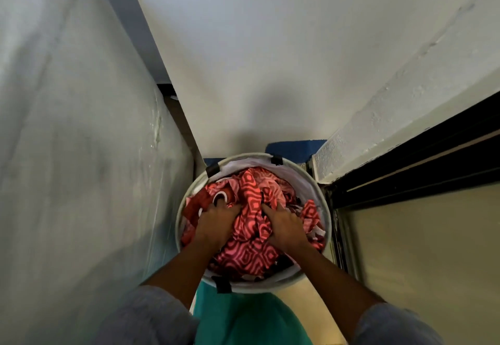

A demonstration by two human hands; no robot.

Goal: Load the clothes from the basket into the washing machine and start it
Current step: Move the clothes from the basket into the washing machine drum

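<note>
A round white laundry basket [323, 204] with black strap tabs stands on the floor below me, in a corner between two walls. It is heaped with red and pink patterned cloth [250, 190]. Both my hands are plunged into the pile. My left hand [216, 221] digs into the cloth on the left side, its fingertips buried. My right hand [286, 225] grips a fold of the same patterned cloth on the right. The washing machine is not in view.
A pale wall [81, 128] stands close on the left and a white wall [270, 60] rises straight ahead. A dark sliding-door track [419, 166] runs along the right. A blue band [292, 147] lines the wall's foot. Teal fabric [243, 317] hangs below the basket.
</note>
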